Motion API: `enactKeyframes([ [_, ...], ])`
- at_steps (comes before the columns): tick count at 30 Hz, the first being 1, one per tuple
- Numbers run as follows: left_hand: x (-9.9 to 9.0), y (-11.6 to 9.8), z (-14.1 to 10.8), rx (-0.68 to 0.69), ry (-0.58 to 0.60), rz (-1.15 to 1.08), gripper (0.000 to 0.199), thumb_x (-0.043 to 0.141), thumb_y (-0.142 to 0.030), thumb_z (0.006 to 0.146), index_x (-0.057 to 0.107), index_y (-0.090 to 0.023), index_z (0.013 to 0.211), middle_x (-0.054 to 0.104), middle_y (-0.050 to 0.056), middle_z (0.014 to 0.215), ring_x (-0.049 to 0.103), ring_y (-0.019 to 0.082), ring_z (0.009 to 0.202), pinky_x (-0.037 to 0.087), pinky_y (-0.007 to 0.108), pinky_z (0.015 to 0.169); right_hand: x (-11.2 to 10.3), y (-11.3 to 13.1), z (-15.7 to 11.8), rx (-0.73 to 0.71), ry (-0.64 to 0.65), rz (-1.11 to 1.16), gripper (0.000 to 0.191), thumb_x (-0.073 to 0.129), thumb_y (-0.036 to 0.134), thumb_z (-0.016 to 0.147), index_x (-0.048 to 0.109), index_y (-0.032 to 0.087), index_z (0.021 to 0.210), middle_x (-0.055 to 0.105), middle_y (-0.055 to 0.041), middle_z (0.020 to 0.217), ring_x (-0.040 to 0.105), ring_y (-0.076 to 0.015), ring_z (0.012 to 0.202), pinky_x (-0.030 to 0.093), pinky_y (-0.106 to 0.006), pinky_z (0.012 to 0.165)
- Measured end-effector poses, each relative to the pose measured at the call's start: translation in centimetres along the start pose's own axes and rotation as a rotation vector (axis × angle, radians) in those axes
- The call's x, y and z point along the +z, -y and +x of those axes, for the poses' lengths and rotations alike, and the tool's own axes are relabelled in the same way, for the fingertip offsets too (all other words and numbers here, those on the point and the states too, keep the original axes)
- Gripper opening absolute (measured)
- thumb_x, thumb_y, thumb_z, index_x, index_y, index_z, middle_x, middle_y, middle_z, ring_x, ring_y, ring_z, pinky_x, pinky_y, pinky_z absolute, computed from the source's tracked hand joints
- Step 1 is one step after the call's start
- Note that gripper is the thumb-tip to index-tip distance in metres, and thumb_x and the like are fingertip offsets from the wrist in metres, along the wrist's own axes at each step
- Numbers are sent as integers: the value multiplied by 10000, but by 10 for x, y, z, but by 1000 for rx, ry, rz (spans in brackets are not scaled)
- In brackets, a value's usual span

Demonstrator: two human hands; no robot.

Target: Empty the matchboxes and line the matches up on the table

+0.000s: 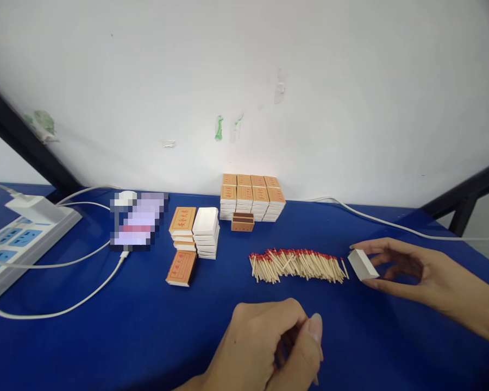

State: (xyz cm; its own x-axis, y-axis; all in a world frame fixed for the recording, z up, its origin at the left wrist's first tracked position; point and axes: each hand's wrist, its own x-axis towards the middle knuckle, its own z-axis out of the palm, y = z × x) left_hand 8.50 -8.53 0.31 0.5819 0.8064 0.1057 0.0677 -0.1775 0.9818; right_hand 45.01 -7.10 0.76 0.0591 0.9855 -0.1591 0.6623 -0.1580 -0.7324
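Note:
My right hand (pixel 411 269) grips a white matchbox tray (pixel 363 266) by its ends, tilted on its side just right of the matches. A long row of red-tipped matches (pixel 297 265) lies on the blue table, with one match (pixel 344 268) apart at its right end. In front of the row, my left hand (pixel 273 345) is closed, thumb against curled fingers; whatever it may hold is hidden. White trays (pixel 206 233) are stacked left of the matches. Beside them stand orange matchbox sleeves (pixel 183 221), with another orange sleeve (pixel 181 267) leaning in front.
Filled matchboxes (pixel 252 195) are stacked in a block by the wall, an orange sleeve (pixel 243 221) in front. At left lie a blurred phone (pixel 140 220), white cables (pixel 77 301) and a power strip (pixel 16 244). Another cable (pixel 375 224) runs along the back right.

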Motion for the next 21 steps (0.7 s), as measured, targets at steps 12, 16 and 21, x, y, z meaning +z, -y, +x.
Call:
enactKeyframes([
  [12,0,-1,1,-16,-1,7,511,490,-476,1142,654,-202,743,745,59,642,654,131,517,473,225,521,17,12,0,-54,-4,-63,588,890,615,837,724,388,1354,816,-49,1255,777,-336,1064,656,-480,956],
  [16,1,1,0,16,-13,13,478,511,-442,1132,646,-209,737,743,54,632,674,143,520,472,241,523,7,8,-2,-45,-31,-73,590,898,633,818,720,409,1333,812,-36,1227,770,-336,1080,633,-468,965],
  [21,0,-2,-1,-4,7,30,496,493,-470,1138,613,-209,734,747,60,636,673,143,518,448,234,510,9,14,-2,-75,-65,-140,575,892,645,811,743,391,1305,829,-42,1180,783,-328,1023,648,-454,914],
])
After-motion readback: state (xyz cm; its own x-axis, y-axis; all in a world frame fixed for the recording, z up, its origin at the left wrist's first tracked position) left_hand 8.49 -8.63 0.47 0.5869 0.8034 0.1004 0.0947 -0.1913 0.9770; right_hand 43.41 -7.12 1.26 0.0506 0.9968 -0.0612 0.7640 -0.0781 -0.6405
